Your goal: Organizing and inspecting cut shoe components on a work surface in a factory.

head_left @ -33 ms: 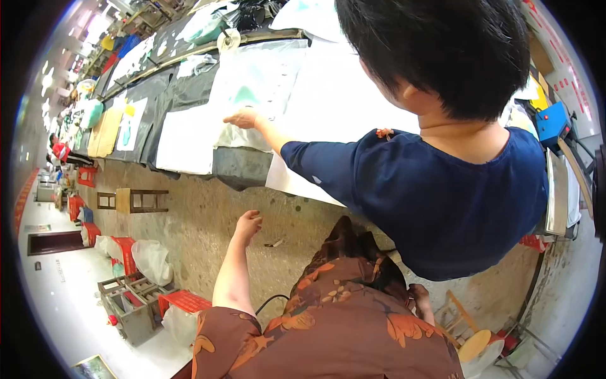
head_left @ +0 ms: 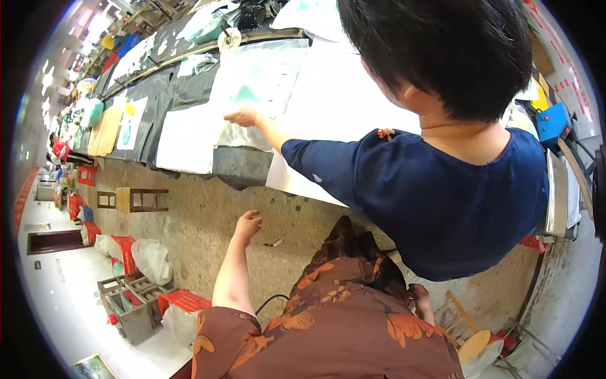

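Note:
My left hand (head_left: 248,225) reaches forward over the concrete floor with its fingers loosely curled and nothing in it. It hangs a little short of the long work table (head_left: 243,169). My right hand (head_left: 420,302) shows only partly, low beside my brown flowered garment (head_left: 334,322), and its fingers are hard to make out. A person in a dark blue top (head_left: 435,196) stands close in front of me on the right. That person's hand (head_left: 243,116) rests on a clear plastic bag (head_left: 265,76) with something green inside it on the table.
Dark and white cloth pieces (head_left: 183,136) lie in rows along the table. A wooden stool (head_left: 140,199), red crates (head_left: 125,247) and a white sack (head_left: 151,260) stand on the floor to the left. A blue machine (head_left: 554,124) sits far right and a round wooden stool (head_left: 472,344) lower right.

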